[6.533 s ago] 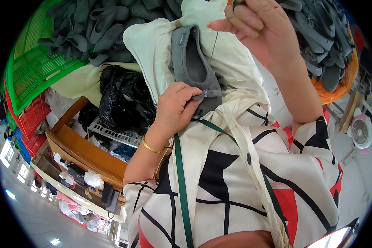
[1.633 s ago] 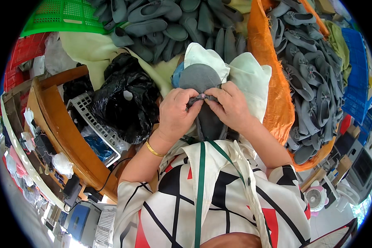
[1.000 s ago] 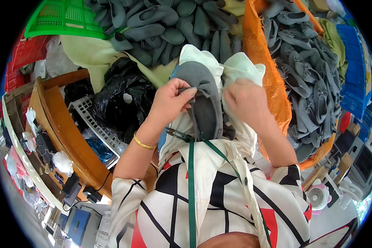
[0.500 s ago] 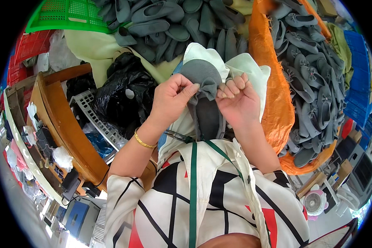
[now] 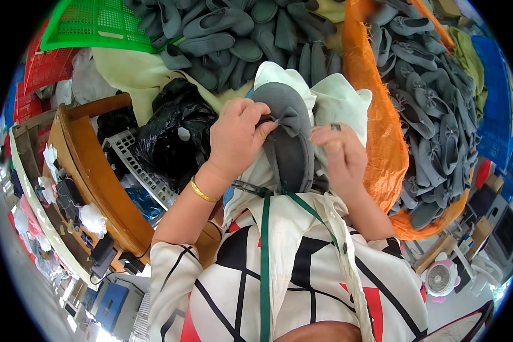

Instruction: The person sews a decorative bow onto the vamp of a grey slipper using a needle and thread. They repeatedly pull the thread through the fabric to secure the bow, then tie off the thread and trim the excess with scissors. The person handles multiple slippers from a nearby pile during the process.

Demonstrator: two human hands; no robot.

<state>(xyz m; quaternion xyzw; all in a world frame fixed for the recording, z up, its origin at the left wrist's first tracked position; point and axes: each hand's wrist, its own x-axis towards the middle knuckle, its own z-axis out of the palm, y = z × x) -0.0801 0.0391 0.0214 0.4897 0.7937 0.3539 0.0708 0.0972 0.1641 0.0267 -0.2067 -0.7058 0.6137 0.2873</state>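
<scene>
A grey flat shoe [image 5: 286, 157] lies on my lap, toe pointing away, with a small grey bow [image 5: 289, 121] across its vamp. My left hand [image 5: 236, 137], with a gold bangle at the wrist, pinches the shoe at the left end of the bow. Just right of the shoe, my right hand [image 5: 343, 157] hangs apart from it, fingers curled together and a little blurred. A dark ring shows on one of its fingers. Whatever those fingertips hold is too small to make out. Pale cloth [image 5: 342, 94] lies beneath and beside the shoe.
Grey shoes [image 5: 216, 43] are heaped ahead of me. More bowed shoes [image 5: 433, 114] fill an orange sack [image 5: 376, 142] at right. On the left are a black plastic bag [image 5: 176, 131], a grey basket [image 5: 139, 165] and a wooden drawer [image 5: 97, 182]. A green crate [image 5: 97, 25] sits far left.
My right hand has come away from the bow, moving a little right and nearer to me, and has turned over. My left hand has rolled over the shoe's left edge, still pinching there.
</scene>
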